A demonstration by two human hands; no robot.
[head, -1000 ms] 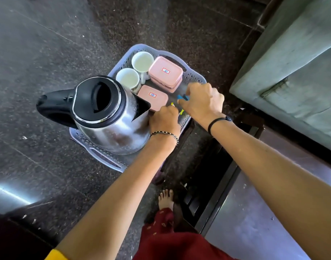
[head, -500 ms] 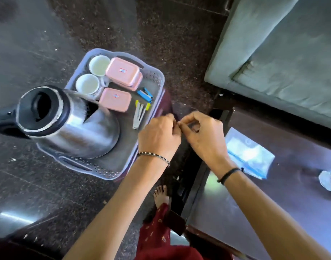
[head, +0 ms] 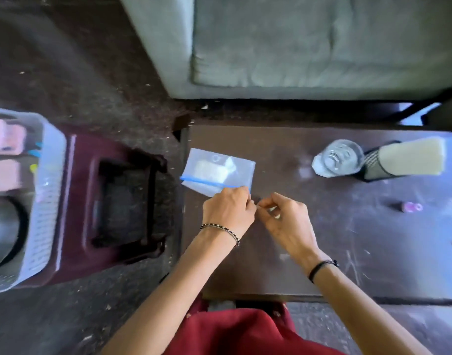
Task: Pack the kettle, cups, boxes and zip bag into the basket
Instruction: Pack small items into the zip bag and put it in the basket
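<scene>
Both hands are over the dark table now, close together and just short of the zip bag. The left hand has its fingers curled under, knuckles overlapping the bag's near corner by the blue zip strip. Whether it is gripping the bag or only hanging above it, I cannot tell. The right hand meets it fingertip to fingertip, thumb and forefinger drawn into a pinch. If there is something tiny between them, it is too small to make out.

The bag lies flat at the table's left end, zip edge toward the person, with something pale inside. That puts it on the side nearest the basket, so I'd judge it is laid out for a short carry across.

The basket sits on a maroon stool at the left, well apart from the bag. The kettle is in its near end and the pink boxes are further back, all blurred.

By my reckoning the bag is the item left to pack. A two-handed pinch at the zip end makes sense, since thin plastic lying flat gives little to grab.

Further right stand a drinking glass and a mesh holder, neither involved.
</scene>
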